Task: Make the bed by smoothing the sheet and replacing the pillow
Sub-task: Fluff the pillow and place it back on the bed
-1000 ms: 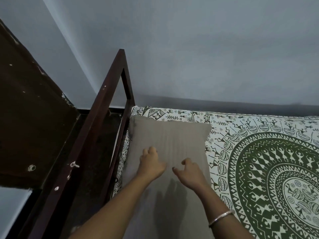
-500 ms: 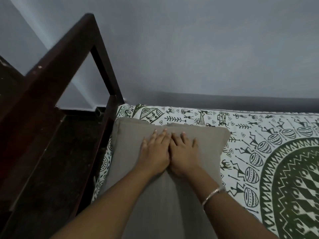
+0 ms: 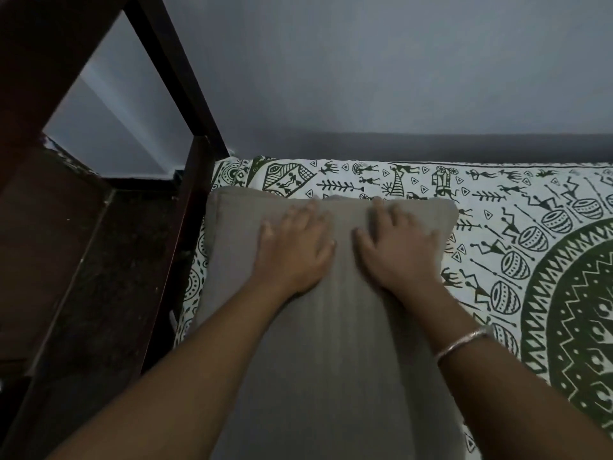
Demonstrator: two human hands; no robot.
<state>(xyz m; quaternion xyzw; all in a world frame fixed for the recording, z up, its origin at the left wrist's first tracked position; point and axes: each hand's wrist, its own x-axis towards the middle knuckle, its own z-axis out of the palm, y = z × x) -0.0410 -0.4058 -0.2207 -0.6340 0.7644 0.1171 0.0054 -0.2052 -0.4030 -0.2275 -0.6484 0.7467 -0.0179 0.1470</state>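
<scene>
Head view: left hand (image 3: 293, 252), right hand (image 3: 396, 252) spread flat on soft grey rectangular fabric pillow (image 3: 331, 327) at sheet's head edge; light, squashy, grip side edges.

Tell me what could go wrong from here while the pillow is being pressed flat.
1. The left hand and right hand both press flat on the pillow; if it slides, it may drag and wrinkle the printed sheet beneath.
2. The pillow's left edge lies close to the dark wooden frame; a sideways push might knock the left hand against the wood.
</scene>
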